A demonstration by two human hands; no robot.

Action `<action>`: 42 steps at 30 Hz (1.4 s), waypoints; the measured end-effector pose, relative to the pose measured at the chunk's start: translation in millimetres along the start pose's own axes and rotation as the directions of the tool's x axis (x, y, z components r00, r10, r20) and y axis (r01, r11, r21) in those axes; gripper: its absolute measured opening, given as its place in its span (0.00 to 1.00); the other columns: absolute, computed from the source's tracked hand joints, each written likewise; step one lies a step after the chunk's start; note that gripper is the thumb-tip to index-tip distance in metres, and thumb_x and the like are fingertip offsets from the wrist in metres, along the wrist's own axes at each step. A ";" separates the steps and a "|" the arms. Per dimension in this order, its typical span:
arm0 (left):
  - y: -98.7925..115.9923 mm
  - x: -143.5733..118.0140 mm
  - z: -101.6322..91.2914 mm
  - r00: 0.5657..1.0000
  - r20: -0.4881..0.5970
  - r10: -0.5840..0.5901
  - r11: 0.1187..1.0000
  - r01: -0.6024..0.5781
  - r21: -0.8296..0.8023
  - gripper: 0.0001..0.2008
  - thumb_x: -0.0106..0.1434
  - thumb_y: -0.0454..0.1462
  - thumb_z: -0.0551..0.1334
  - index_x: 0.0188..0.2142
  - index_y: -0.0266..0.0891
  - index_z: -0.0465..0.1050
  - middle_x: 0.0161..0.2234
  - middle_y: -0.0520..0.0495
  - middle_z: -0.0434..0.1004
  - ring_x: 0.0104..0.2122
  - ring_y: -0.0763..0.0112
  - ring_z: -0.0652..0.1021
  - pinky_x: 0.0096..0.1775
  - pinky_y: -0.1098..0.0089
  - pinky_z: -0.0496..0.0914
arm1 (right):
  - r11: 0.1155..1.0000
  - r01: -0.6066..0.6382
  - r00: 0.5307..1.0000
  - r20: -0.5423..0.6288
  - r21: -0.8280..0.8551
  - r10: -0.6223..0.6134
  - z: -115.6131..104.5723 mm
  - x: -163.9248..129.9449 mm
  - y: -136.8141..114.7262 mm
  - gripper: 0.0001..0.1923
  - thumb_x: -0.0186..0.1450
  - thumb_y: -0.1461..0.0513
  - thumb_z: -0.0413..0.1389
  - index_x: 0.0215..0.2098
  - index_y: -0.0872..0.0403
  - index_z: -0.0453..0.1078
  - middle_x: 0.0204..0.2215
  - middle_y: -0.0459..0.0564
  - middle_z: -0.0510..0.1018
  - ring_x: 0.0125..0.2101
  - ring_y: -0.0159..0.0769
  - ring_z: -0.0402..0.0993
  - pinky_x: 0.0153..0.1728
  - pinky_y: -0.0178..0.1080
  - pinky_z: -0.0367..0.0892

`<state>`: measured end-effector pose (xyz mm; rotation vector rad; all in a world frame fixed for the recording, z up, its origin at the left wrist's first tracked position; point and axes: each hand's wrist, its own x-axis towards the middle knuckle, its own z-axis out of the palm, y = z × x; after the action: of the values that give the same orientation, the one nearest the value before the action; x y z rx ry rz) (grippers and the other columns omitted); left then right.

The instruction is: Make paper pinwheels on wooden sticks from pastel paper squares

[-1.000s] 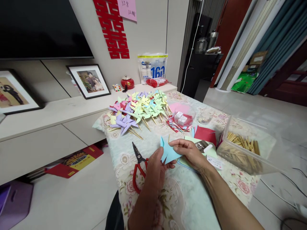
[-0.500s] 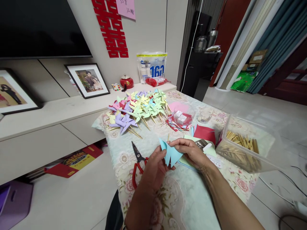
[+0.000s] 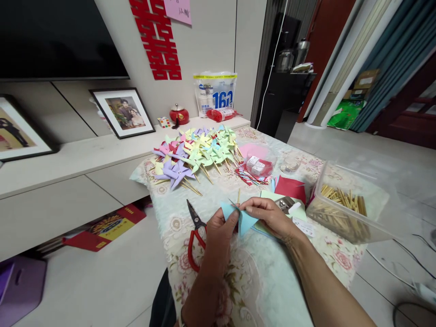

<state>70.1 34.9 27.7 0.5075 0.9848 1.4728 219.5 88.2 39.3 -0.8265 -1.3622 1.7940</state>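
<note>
A light blue paper pinwheel, partly folded, is held between both hands above the cloth-covered table. My left hand pinches its left side, thumb pressed near the centre. The fingers of my right hand close on its upper right, close to my left thumb. A thin wooden stick shows just beyond the paper; whether it touches the paper I cannot tell. Red-handled scissors lie to the left of my left hand. Under and beyond my right hand are green paper sheets and a metal piece.
Finished pinwheels in several colours lie heaped at the back left. A clear bin of short sticks stands right. Red paper, a round clear container and a small clear dish sit behind my right hand.
My left thumb has moved up to the paper's centre, and my hands are closer together. The blue paper is gathered more tightly at the middle.
</note>
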 end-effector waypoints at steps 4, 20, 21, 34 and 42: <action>0.8 2.2 1.9 0.999 -0.044 0.022 1.000 -0.022 -0.004 0.11 0.47 0.39 0.73 0.30 0.39 0.79 0.22 0.53 0.78 0.25 0.68 0.78 0.29 0.71 0.69 | 0.998 0.011 0.999 -0.036 -0.057 -0.013 -1.9 -1.8 -0.6 0.16 0.62 0.50 0.64 0.41 0.53 0.79 0.39 0.52 0.83 0.38 0.39 0.76 0.44 0.41 0.67; 11.6 -2.1 2.1 0.993 -0.118 -0.018 0.995 0.007 -0.095 0.27 0.40 0.35 0.74 0.43 0.39 0.73 0.28 0.52 0.80 0.22 0.73 0.75 0.27 0.72 0.68 | 0.981 0.023 0.996 0.094 -0.195 -0.005 1.9 -8.0 -11.8 0.18 0.58 0.59 0.66 0.47 0.51 0.77 0.40 0.47 0.80 0.41 0.38 0.74 0.43 0.37 0.65; 12.4 -2.5 1.9 0.994 -0.103 -0.030 0.996 0.021 -0.089 0.26 0.41 0.36 0.73 0.42 0.39 0.73 0.29 0.51 0.80 0.22 0.72 0.75 0.27 0.72 0.68 | 0.980 0.026 0.995 0.095 -0.200 -0.007 1.3 -8.0 -11.7 0.18 0.58 0.58 0.66 0.47 0.51 0.77 0.40 0.47 0.80 0.41 0.38 0.74 0.43 0.37 0.65; 13.2 -7.2 4.9 0.998 -0.054 -0.034 0.992 0.027 -0.122 0.13 0.49 0.39 0.73 0.35 0.41 0.77 0.30 0.50 0.81 0.27 0.68 0.77 0.33 0.68 0.73 | 0.986 0.043 0.996 0.086 -0.159 -0.029 -0.1 -6.7 -9.9 0.20 0.62 0.51 0.64 0.47 0.53 0.77 0.40 0.49 0.81 0.39 0.39 0.75 0.41 0.38 0.66; -1.0 -1.2 -1.5 0.991 -0.136 0.007 1.000 -0.007 -0.002 0.18 0.46 0.40 0.75 0.35 0.36 0.77 0.29 0.48 0.83 0.25 0.68 0.78 0.33 0.67 0.72 | 0.999 0.043 0.998 0.049 -0.008 -0.042 4.8 -5.5 -10.1 0.25 0.57 0.57 0.69 0.52 0.51 0.74 0.42 0.49 0.82 0.41 0.40 0.78 0.43 0.39 0.69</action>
<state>69.7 33.3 26.4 0.4132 1.0889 1.5304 220.1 82.9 50.6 -0.7574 -1.4103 1.7866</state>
